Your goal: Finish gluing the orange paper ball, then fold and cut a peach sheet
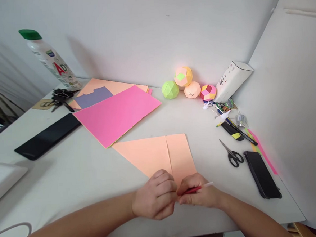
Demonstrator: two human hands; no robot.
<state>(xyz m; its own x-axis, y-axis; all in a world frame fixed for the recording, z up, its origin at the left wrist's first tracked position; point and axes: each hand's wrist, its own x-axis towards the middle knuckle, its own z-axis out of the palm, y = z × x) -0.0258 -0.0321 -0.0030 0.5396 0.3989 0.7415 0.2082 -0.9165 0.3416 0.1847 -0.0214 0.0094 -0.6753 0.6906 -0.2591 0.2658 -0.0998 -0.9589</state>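
Note:
A folded peach paper sheet [155,153] lies on the white table [78,174] in front of me, with one diagonal fold and a straight flap on its right. My left hand [156,197] is curled into a loose fist at the paper's near corner, fingers pressed down on it. My right hand [199,195] touches it from the right and grips a thin red and white pen [197,188] that points left toward the left hand.
A stack of pink and peach sheets [117,114] lies behind. Several paper balls [183,76] sit by the wall. Scissors [232,154], pens and a black phone [262,174] lie at right. A black flat device [48,136], keys [61,97] and a bottle [51,61] stand at left.

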